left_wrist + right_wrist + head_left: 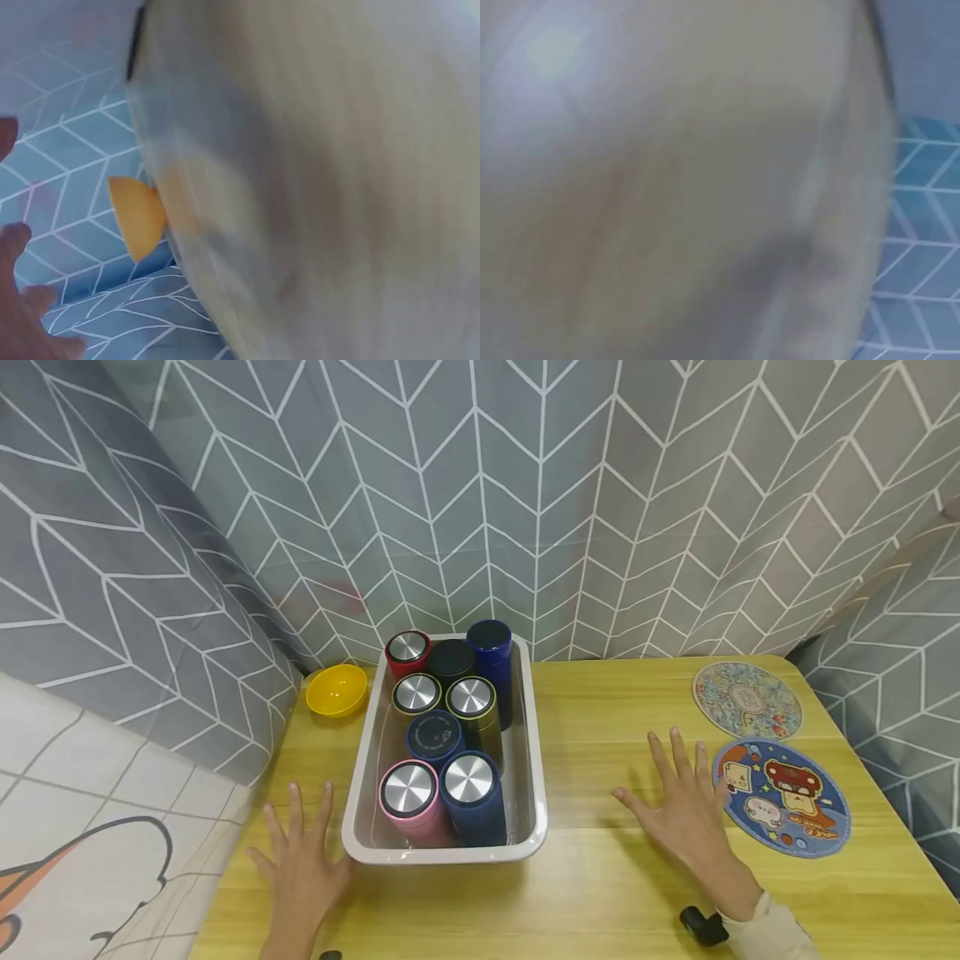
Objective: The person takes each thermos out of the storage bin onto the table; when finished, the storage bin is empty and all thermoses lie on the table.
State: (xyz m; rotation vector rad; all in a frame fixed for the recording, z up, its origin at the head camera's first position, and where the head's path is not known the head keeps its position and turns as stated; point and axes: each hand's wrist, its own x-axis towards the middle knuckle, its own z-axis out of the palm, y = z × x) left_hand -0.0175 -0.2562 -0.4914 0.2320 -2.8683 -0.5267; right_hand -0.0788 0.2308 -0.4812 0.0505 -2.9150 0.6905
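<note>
My left hand is spread with straight fingers beside the near left corner of a white tub; it holds nothing. Several insulated bottles stand upright in the tub, among them a pink bottle, a navy bottle and a tall blue bottle. To the tub's right, my right hand has its fingers fanned out and grips nothing. It is nearest to a round blue cartoon mat; whether it touches the mat or table I cannot tell. The right wrist view shows no fingers.
A yellow bowl sits left of the tub. Behind the blue mat lies a second round patterned mat. The wooden table backs onto a grey zigzag curtain, which also hangs at both sides.
</note>
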